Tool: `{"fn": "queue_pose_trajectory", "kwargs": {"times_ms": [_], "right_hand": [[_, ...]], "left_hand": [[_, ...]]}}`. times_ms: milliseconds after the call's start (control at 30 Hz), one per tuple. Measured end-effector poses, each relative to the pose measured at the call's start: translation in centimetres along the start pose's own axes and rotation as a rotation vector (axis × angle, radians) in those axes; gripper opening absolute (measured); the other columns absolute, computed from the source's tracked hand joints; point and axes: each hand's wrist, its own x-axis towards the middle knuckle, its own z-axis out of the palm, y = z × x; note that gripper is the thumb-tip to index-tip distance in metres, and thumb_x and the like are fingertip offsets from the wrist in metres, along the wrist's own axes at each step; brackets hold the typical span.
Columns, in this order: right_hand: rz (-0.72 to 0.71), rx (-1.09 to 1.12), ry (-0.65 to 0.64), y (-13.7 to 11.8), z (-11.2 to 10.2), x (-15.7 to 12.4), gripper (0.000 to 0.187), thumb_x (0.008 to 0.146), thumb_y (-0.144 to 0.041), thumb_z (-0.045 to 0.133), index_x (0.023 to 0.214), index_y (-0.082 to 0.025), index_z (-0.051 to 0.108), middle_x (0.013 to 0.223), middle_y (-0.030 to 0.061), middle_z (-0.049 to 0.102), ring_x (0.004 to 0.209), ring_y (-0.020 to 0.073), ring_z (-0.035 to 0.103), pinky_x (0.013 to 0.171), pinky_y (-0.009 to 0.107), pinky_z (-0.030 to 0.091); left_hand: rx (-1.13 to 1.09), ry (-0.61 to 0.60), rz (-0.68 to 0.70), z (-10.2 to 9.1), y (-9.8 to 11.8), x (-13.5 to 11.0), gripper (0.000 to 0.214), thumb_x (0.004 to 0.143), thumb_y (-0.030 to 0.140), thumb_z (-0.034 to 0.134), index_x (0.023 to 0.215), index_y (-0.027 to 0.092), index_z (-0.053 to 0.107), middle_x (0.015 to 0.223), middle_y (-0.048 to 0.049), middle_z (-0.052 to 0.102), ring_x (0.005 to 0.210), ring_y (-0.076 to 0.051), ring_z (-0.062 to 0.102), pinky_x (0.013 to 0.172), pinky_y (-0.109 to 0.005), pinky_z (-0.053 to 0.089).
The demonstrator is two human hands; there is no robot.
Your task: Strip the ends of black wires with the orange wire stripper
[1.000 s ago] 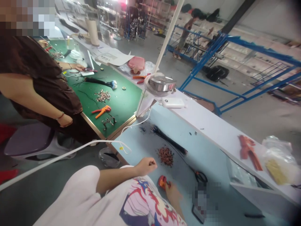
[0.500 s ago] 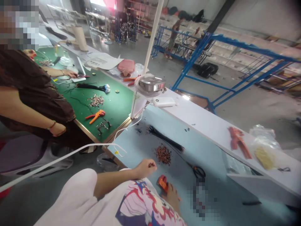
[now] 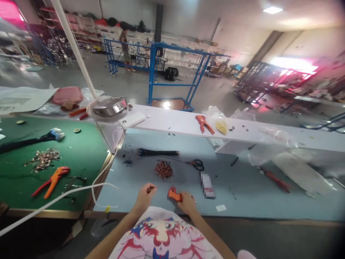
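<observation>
My right hand [image 3: 186, 203] is wrapped round the handles of orange wire strippers [image 3: 174, 194], whose red jaw end points left just above the blue table. My left hand [image 3: 145, 196] hovers to the left of the tool with its fingers curled closed; small dark bits show at the fingertips, too small to name. Beyond both hands lies a loose pile of small copper-coloured pieces [image 3: 164, 169], perhaps terminals. Behind that pile a bundle of black wires [image 3: 158, 153] lies flat. Scissors [image 3: 197, 164] with black handles lie to the right of the bundle.
A raised white shelf [image 3: 172, 120] runs along the back, carrying a metal tin [image 3: 109, 106], a power bank [image 3: 132, 120] and red pliers [image 3: 204, 125]. A white cable [image 3: 61, 196] crosses at left. Another orange stripping tool [image 3: 55, 178] lies on the green table. Red-handled pliers [image 3: 276, 180] lie right.
My view has swung right and levelled, so the co-worker at the left is out of sight. My right hand still grips the wire strippers; my left hand stays closed.
</observation>
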Motion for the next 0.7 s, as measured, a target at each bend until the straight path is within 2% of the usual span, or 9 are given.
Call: {"fn": "queue_pose_trajectory", "kwargs": {"times_ms": [133,267,433,567,700], "right_hand": [[0.040,0.311,-0.089,-1.9,0.5,-0.5,0.014,0.060,-0.024,0.057,0.071,-0.023,0.048,0.071,0.0033,0.056,0.077,0.0267,0.057,0.073,0.040,0.038],[0.063,0.664,-0.251,-4.4,0.4,-1.5,0.016,0.066,-0.035,0.050,0.076,-0.022,0.048,0.070,0.0013,0.055,0.061,0.0170,0.055,0.059,0.031,0.041],[0.025,1.029,-0.426,-7.9,-1.1,-2.9,0.038,0.066,-0.046,0.056,0.093,-0.021,0.051,0.077,-0.0003,0.054,0.061,0.0118,0.055,0.060,0.027,0.046],[0.019,1.350,-0.556,-10.1,-2.1,-3.5,0.044,0.060,-0.035,0.071,0.096,-0.019,0.054,0.068,-0.0038,0.050,0.057,0.0096,0.051,0.057,0.025,0.044],[-0.040,1.370,-0.591,-11.4,-2.6,-3.9,0.040,0.060,-0.026,0.073,0.095,-0.018,0.056,0.068,-0.0035,0.053,0.058,0.0097,0.052,0.059,0.025,0.043]], "left_hand": [[-0.009,0.061,-0.036,0.0,-0.1,-0.2,0.025,0.062,0.039,0.060,0.070,0.016,0.058,0.055,0.0042,0.048,0.054,-0.010,0.042,0.055,-0.023,0.033],[-0.040,0.092,-0.094,0.2,0.3,-0.4,0.026,0.061,0.037,0.061,0.076,0.015,0.063,0.059,0.0022,0.054,0.056,-0.011,0.046,0.056,-0.024,0.035],[-0.072,0.086,-0.089,0.4,1.1,-0.6,0.031,0.062,0.039,0.065,0.080,0.014,0.063,0.061,-0.0004,0.061,0.061,-0.013,0.054,0.064,-0.026,0.042],[-0.123,0.080,-0.116,0.5,1.4,-0.8,0.034,0.060,0.042,0.068,0.077,0.015,0.059,0.062,-0.0024,0.065,0.061,-0.013,0.056,0.065,-0.027,0.043],[-0.194,0.062,-0.131,0.5,1.4,-0.8,0.039,0.058,0.046,0.069,0.077,0.014,0.055,0.057,-0.0004,0.062,0.052,-0.009,0.050,0.057,-0.023,0.040]]}}
